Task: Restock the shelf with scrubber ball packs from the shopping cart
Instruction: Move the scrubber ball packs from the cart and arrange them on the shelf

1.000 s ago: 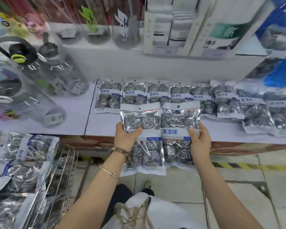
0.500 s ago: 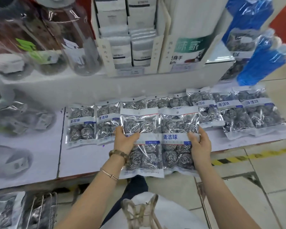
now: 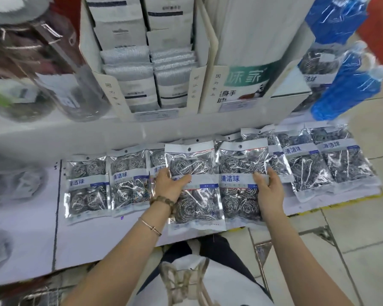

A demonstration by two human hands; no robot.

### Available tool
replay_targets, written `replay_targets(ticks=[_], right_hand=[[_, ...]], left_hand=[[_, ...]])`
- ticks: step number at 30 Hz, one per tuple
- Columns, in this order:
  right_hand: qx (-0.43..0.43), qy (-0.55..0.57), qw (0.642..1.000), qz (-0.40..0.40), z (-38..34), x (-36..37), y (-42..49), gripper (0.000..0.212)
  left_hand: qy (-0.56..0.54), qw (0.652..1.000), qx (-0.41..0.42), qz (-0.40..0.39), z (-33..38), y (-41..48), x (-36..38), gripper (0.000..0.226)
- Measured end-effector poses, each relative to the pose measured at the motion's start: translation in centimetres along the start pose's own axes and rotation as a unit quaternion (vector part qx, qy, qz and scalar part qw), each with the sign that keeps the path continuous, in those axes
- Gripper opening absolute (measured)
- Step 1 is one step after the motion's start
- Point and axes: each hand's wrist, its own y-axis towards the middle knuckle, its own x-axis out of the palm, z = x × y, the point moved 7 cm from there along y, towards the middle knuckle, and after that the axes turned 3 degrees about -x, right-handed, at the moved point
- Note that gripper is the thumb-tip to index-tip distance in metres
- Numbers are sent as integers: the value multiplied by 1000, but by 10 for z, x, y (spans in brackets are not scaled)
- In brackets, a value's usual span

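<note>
A person is looking down from head height at a white store shelf [image 3: 31, 239] and their own two bare forearms reaching forward. The left hand [image 3: 170, 186] is holding the left pack [image 3: 192, 164] of steel scrubber balls by its left edge, the grip closed, with the thumb lying across the front near the white and blue label band. The right hand [image 3: 269, 193] is holding the right pack [image 3: 241, 191] by its right edge, the grip closed around that edge with fingertips showing on the front. The two packs are sitting side by side, edges touching, flat and facing up, above the front half of the shelf. Their lower ends are reaching the shelf's front edge. Whether they are resting on the shelf or being held just above it cannot be told.

A row of matching packs [image 3: 86, 186] is lying on the shelf behind and to both sides, with more packs [image 3: 307, 168] fanning out to the right. A bead bracelet [image 3: 161, 200] and a thin bangle [image 3: 152, 227] are circling the left wrist. Cardboard display boxes [image 3: 142, 51] of grey cloths are standing on the tier above, blue bottles [image 3: 345, 89] are hanging at the right, and blurred clear bottles [image 3: 53, 62] are lying at the left. Pale floor tiles [image 3: 352, 239] are showing at the lower right.
</note>
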Motion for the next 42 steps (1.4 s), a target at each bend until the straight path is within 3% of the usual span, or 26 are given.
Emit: replay_targets(ticks=[6,14,21,26,32,35,38,40,42], right_hand=[[13,-34,999,-34,7,2,56,60],[42,-103,990,-83,22,19,116,58],[71,-89,987,-116,33,41,151,56],[77,-109,983,-122,49,53,165,52],[-17,-226,963,-149,40,66,159,67],[-93,-278,942,-165,44,73,148,65],[-147,-314,923,-167,44,69,139,65],[-194,-374,893,-159,45,66,136,68],[-180,-437,862,-181,53,62,135,76]], left_hand=[[48,997,-40,36,9,15,22,81],[12,992,-99,71,17,52,55,85],[5,989,-128,78,24,86,75,76],[0,985,-146,89,21,99,78,85],[5,985,-137,108,17,97,84,79],[69,984,-78,142,20,93,83,85],[213,965,33,151,32,79,89,91],[323,937,86,100,30,72,107,93],[432,896,95,28,18,68,127,95]])
